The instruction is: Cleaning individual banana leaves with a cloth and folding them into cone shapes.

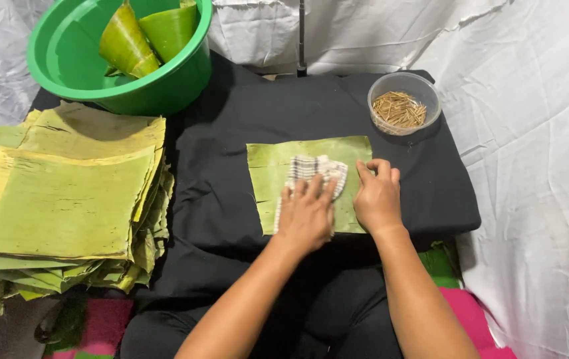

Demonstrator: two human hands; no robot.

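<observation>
A rectangular green leaf sheet (271, 169) lies flat on the black cloth-covered surface (225, 126). My left hand (306, 216) presses a checked cloth (318, 169) down onto the leaf, fingers spread over the cloth. My right hand (377, 198) rests flat on the leaf's right part, fingers together, holding nothing. Both forearms reach in from the bottom of the view.
A thick stack of leaf sheets (65, 193) lies at the left. A green plastic basin (171, 80) at the back left holds two leaf cones (128, 46). A clear round tub of small wooden sticks (401, 106) stands at the back right. White sheeting hangs around.
</observation>
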